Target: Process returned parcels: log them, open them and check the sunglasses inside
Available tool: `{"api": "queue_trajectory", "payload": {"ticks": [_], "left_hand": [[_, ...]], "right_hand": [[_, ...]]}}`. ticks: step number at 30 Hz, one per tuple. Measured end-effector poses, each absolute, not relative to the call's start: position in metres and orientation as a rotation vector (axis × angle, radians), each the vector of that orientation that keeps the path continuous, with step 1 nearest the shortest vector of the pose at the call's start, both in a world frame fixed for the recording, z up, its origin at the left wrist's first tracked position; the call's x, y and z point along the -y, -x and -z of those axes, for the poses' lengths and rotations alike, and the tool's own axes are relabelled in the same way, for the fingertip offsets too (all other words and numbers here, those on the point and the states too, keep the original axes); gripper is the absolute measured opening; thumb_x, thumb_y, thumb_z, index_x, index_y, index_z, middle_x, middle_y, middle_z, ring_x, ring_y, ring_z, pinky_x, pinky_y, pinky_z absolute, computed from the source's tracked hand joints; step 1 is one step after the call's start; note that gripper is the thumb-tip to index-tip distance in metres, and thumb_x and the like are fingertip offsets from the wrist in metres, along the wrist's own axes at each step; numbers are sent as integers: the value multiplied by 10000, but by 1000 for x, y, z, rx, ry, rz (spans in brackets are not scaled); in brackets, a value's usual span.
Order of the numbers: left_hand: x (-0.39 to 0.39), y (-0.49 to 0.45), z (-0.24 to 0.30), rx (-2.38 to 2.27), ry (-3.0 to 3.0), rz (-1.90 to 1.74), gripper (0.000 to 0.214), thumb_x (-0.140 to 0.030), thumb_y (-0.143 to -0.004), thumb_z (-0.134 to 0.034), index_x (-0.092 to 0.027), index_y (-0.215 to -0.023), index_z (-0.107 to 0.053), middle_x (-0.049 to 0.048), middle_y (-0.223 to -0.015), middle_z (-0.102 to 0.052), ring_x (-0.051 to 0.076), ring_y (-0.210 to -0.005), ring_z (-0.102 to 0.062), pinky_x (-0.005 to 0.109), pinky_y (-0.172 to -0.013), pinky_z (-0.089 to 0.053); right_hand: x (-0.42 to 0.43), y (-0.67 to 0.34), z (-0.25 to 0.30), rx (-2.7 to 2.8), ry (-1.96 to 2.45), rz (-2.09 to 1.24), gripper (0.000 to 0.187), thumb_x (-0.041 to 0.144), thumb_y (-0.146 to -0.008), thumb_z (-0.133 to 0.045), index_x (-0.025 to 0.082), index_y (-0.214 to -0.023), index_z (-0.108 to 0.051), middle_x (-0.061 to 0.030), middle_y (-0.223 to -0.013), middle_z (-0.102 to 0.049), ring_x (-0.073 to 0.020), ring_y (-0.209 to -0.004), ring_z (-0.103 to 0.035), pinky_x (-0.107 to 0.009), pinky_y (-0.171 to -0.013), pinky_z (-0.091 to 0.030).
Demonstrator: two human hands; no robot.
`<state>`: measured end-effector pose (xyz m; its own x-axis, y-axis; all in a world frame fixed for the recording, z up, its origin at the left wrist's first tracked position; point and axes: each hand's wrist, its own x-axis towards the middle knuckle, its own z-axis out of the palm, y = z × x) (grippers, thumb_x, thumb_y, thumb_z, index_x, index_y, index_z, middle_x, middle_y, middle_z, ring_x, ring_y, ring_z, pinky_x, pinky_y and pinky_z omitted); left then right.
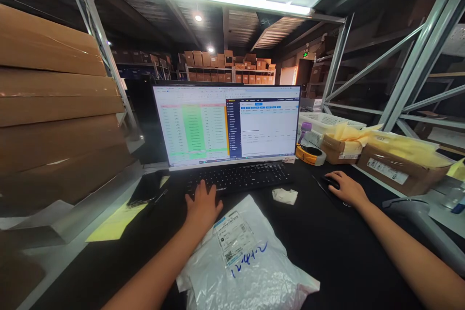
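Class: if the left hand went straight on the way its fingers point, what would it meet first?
The keyboard, whose near edge the left hand overlaps in this view; beyond it stands the monitor. Contact is hard to judge.

Before me, my flat black desk (pixel 327 247) spans the lower frame. On it I have a white plastic parcel (pixel 254 290) at bottom centre, a long black keyboard (pixel 254 177) mid-frame, a crumpled white scrap (pixel 285 196) right of centre, and a yellow paper sheet (pixel 112 227) lower left.

The parcel (pixel 254 264) is glossy, wrinkled plastic, the desk (pixel 336 249) matt, perhaps cloth.
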<state>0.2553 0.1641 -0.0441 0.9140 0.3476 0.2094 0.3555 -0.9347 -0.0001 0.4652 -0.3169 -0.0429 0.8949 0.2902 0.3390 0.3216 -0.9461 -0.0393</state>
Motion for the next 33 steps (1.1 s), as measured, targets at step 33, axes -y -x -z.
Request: {"api": "queue_trajectory", "payload": {"ticks": [33], "left_hand": [[-164,-253,46,536,3032,369,539,-366,-946,-459,-165,-1446,-463,269,-1609,-247,377,-1466,-310,666,-1115,-284]], "right_hand": [[319,-467,46,496,2982,529,463,437,-880,-461,308,-1302,-600,-44,-1370,-560,-236,-1103,-634,-363,-869,-528]]}}
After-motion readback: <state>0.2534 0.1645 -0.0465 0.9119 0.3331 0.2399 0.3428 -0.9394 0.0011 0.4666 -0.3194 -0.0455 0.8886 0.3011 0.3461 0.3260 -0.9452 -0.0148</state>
